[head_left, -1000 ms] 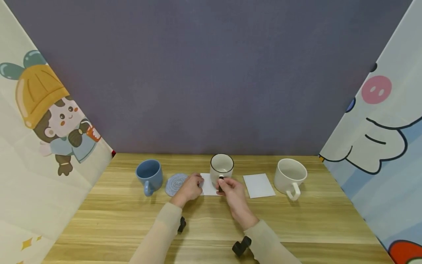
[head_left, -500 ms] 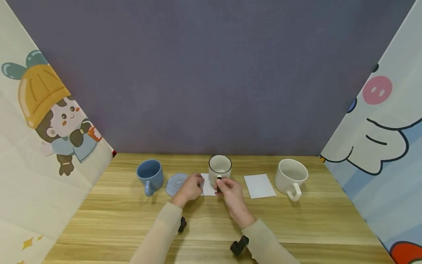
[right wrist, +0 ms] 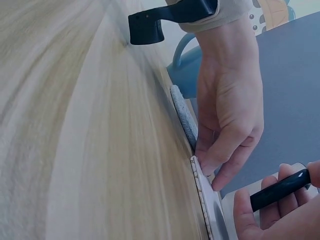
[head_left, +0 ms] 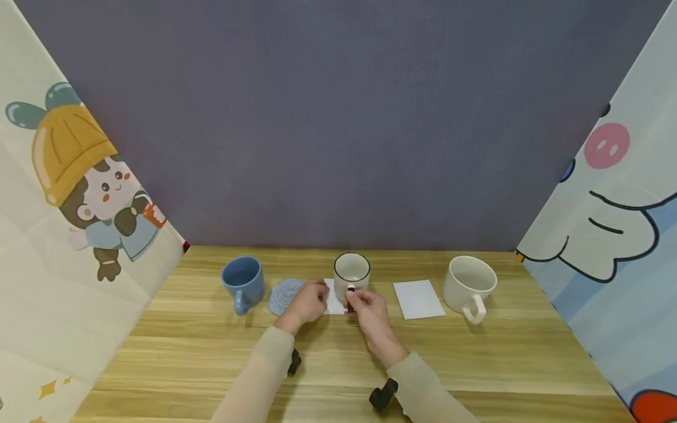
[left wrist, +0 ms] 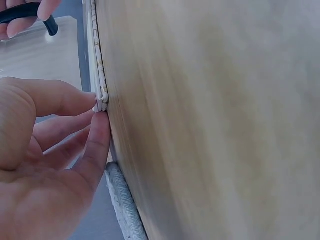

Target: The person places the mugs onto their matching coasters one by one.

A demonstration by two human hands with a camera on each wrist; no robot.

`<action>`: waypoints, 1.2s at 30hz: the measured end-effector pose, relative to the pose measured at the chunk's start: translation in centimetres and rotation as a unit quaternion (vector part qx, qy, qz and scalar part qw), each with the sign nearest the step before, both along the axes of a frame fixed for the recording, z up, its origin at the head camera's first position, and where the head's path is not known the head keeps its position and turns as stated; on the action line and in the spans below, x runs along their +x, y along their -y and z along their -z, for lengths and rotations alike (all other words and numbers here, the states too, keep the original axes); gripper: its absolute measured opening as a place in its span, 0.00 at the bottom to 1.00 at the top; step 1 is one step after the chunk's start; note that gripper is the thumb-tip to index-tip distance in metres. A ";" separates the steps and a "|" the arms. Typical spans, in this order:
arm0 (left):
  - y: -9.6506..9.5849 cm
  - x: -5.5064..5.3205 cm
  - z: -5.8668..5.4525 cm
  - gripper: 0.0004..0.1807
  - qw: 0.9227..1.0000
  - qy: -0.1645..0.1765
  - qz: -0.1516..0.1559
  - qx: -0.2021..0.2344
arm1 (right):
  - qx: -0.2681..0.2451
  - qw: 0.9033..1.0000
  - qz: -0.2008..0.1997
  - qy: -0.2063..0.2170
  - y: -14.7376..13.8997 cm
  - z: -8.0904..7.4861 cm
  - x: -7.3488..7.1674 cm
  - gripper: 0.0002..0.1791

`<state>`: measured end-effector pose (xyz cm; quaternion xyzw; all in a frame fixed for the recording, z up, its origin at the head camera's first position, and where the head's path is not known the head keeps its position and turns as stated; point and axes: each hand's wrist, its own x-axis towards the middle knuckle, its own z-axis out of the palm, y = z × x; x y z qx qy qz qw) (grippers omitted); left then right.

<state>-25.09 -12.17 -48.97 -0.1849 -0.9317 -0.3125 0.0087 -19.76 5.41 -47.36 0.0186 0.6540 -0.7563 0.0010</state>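
Observation:
In the head view, a white mug (head_left: pixel 352 267) with a dark rim stands upright at the middle, overlapping a white square coaster (head_left: pixel 333 305). The right hand (head_left: pixel 374 323) pinches the mug's black handle (right wrist: pixel 280 190) between thumb and fingers. At the coaster's left edge is the left hand (head_left: pixel 305 304). From the left wrist, its thumb (left wrist: pixel 75 102) presses the top of the coaster's edge (left wrist: pixel 101 95) while a finger meets that edge from the other side. The mug hides much of the coaster.
Beside the left hand lies a round blue woven coaster (head_left: pixel 282 296), with a blue mug (head_left: pixel 243 285) further left. To the right are another white square coaster (head_left: pixel 419 298) and a cream mug (head_left: pixel 469 282). A grey panel (head_left: pixel 338 129) rises behind the wooden table (head_left: pixel 211 370).
The right hand has brought the white mug slightly left and then a little down toward the near side over the coaster. The left hand stays at the coaster's edge.

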 end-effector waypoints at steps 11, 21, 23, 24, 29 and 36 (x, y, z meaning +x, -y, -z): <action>0.1 0.1 0.1 0.18 1.000 0.009 -0.015 0.004 | -0.002 1.000 0.001 0.003 0.6 0.8 -0.1 0.13; 0.1 0.1 0.0 0.17 0.999 0.019 -0.024 0.012 | 0.008 1.000 -0.001 -0.004 1.2 0.7 0.1 0.15; 0.2 0.1 0.0 0.17 0.999 0.019 -0.026 0.013 | 0.008 1.000 -0.003 -0.002 1.3 0.6 0.2 0.14; 0.2 0.1 0.0 0.17 0.999 0.018 -0.026 0.015 | 0.008 1.000 -0.004 -0.003 1.4 0.6 0.2 0.14; 0.2 0.2 0.1 0.18 0.999 0.012 -0.025 0.025 | 0.007 1.000 -0.003 0.000 1.7 0.5 0.4 0.14; 0.2 0.5 -0.4 0.18 0.999 0.024 -0.029 0.030 | 0.006 1.000 -0.003 0.000 1.9 0.3 0.6 0.14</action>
